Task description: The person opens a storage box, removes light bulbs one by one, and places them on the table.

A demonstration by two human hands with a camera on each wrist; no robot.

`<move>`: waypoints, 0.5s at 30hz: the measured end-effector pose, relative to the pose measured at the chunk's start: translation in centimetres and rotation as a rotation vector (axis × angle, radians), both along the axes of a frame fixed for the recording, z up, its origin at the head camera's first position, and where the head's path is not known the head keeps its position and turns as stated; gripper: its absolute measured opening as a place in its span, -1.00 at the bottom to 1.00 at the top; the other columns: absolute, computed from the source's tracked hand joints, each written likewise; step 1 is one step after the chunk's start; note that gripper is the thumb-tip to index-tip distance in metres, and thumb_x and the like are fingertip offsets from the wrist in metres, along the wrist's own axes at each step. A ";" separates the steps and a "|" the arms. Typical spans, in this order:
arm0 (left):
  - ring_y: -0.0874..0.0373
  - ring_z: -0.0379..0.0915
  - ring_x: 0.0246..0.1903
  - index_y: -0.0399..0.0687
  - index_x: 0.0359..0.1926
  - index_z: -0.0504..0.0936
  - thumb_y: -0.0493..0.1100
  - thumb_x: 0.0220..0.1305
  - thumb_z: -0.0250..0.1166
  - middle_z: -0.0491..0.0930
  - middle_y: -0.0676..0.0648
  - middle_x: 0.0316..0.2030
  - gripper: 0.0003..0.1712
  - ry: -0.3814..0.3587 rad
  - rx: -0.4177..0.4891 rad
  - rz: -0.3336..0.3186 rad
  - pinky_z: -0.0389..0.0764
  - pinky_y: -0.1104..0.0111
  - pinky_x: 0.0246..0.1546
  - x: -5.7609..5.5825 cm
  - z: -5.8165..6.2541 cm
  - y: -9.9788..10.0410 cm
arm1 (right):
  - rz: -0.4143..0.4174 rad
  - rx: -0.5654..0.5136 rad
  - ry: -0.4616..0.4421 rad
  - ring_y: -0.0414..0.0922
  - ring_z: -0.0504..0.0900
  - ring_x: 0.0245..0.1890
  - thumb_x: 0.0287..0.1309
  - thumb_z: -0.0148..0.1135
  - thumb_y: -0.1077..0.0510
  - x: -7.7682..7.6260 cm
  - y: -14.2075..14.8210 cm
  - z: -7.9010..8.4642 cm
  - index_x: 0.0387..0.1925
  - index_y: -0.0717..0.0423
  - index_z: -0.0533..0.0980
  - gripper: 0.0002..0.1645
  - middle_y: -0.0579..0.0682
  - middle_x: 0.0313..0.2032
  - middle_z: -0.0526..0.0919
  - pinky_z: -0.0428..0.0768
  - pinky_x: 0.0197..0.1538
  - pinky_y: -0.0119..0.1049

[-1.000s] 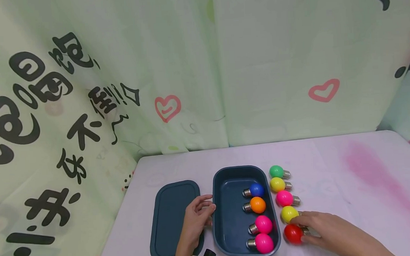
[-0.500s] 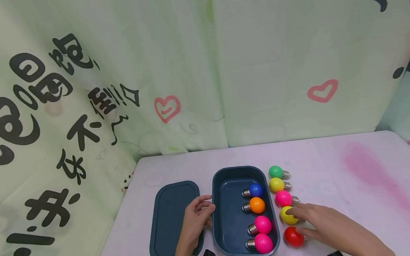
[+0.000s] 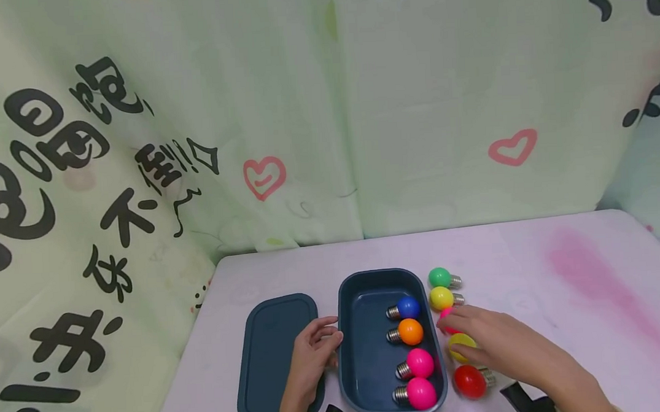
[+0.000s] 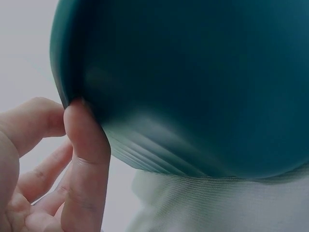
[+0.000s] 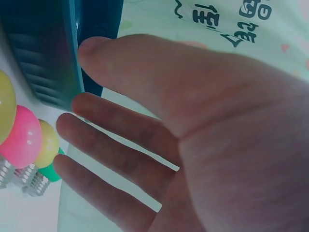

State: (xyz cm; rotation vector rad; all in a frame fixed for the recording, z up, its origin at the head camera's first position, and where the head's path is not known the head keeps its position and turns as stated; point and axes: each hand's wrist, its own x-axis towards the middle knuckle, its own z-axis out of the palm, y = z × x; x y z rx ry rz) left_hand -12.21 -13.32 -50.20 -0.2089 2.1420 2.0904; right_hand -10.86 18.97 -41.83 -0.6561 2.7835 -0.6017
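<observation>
A dark blue storage box (image 3: pixel 364 346) holds a row of coloured light bulbs: blue (image 3: pixel 408 307), orange (image 3: pixel 410 331) and two pink. My left hand (image 3: pixel 313 357) holds the box's left edge between thumb and forefinger. Over the bulbs right of the box hovers my right hand (image 3: pixel 496 343), palm down with fingers spread. In the right wrist view nothing is between those fingers. Below its thumb is a yellow bulb (image 3: pixel 462 349); its fingers partly hide a pink bulb (image 5: pixel 24 137). A red bulb (image 3: pixel 470 382) lies nearest me in that outside row.
A matching dark blue lid (image 3: pixel 270 356) lies flat left of the box. Another yellow bulb (image 3: pixel 441 298) and a green bulb (image 3: pixel 439 277) lie at the far end of the outside row. The printed curtain (image 3: pixel 404 135) hangs behind the pale table (image 3: pixel 531 265).
My right hand has left the red bulb and moved away from me along the row, over the yellow and pink bulbs. My left hand stays at the box. The view has shifted slightly.
</observation>
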 end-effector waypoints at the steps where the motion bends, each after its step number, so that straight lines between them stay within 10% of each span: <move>1: 0.17 0.57 -0.39 -0.20 0.15 0.56 -0.18 0.26 0.38 0.64 -0.08 -0.23 -0.55 0.001 0.002 0.000 0.57 0.42 -0.56 0.0 0.0 0.0 | 0.011 -0.003 0.020 -0.06 0.61 -0.02 0.01 0.50 0.01 -0.1 -0.2 0.1 -0.02 -0.10 0.63 -0.56 -0.09 -0.01 0.63 0.70 -0.11 -0.13; 15: 0.17 0.58 -0.38 -0.18 0.16 0.55 -0.15 0.27 0.37 0.63 -0.07 -0.22 -0.54 -0.002 -0.003 -0.007 0.59 0.42 -0.55 -0.2 -0.3 -0.2 | 0.125 -0.019 0.152 -0.11 0.59 -0.10 0.04 0.49 0.11 -2.1 -2.2 0.4 0.01 0.05 0.61 -0.55 -0.03 -0.06 0.60 0.70 -0.19 -0.28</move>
